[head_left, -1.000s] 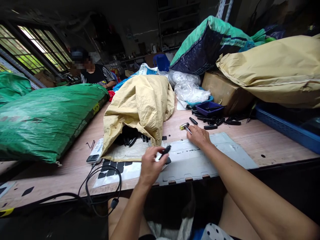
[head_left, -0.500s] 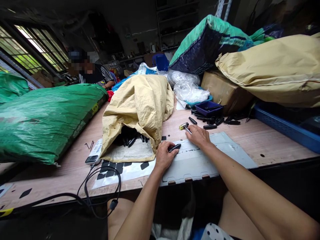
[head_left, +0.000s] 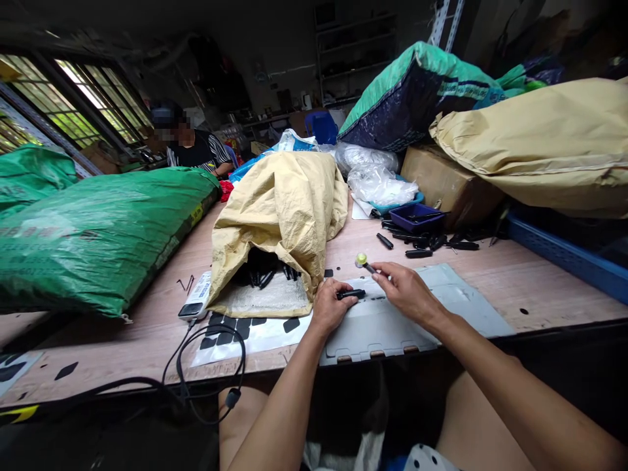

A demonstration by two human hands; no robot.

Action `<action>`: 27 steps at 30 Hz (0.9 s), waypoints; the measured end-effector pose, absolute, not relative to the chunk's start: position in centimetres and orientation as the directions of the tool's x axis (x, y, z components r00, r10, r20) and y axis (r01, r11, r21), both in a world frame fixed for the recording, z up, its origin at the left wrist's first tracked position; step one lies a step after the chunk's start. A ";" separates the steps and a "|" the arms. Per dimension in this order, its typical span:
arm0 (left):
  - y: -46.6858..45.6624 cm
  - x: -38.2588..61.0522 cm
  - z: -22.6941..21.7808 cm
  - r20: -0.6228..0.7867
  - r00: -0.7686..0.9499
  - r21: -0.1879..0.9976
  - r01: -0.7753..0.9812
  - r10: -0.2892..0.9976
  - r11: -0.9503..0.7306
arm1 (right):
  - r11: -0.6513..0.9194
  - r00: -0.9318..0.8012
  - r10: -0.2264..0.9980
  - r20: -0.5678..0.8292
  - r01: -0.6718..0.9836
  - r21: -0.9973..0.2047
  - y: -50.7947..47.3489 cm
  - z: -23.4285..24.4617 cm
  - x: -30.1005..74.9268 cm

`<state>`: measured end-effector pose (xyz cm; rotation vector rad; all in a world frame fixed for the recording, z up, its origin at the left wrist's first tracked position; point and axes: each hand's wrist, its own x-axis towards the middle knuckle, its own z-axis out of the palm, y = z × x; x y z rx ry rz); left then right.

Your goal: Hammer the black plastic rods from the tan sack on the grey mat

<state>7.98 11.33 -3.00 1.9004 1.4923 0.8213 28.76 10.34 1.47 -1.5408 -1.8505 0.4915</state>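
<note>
My left hand [head_left: 330,306] is closed on a slim black handle-like piece [head_left: 355,294], pinning it near the left side of a grey cardboard sheet [head_left: 392,330]. In my right hand [head_left: 406,291] is a small hammer [head_left: 362,260] with a yellowish end face, its short handle between thumb and fingers. The hammer head is raised above and beyond the black piece, not touching it. Beside my left hand the cream sack [head_left: 289,196] lies with its mouth open, more black pieces [head_left: 265,278] inside. Loose black pieces [head_left: 418,253] are scattered past my right hand.
A purple tray [head_left: 417,218], a cardboard box [head_left: 446,183] and a blue basket [head_left: 564,252] stand at the right. Large sacks lie on both sides, one of them green [head_left: 103,235]. A white device [head_left: 196,297] with a coiled cable is at left. A co-worker [head_left: 199,150] sits beyond.
My right hand has lifted and turned the hammer, so its yellowish end now faces up and toward me. The black piece has turned to lie more level under my left hand.
</note>
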 end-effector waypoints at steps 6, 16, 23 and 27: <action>11.4 7.9 -3.4 0.140 0.167 0.766 0.607 0.976 -0.214 | 0.398 -0.250 0.915 0.315 0.683 -0.613 7.4 2.0 26.9; 11.3 8.0 -3.1 0.127 0.172 0.732 0.648 0.977 -0.210 | 0.339 -0.242 0.940 0.243 0.763 -0.551 6.9 0.4 26.9; 11.2 8.1 -2.9 0.105 0.165 0.738 0.648 0.981 -0.188 | 0.356 -0.177 0.926 0.332 0.696 -0.623 6.4 1.2 27.3; 11.4 8.0 -2.8 0.099 0.191 0.724 0.659 0.977 -0.202 | 0.372 -0.200 0.922 0.332 0.696 -0.614 6.3 0.9 26.4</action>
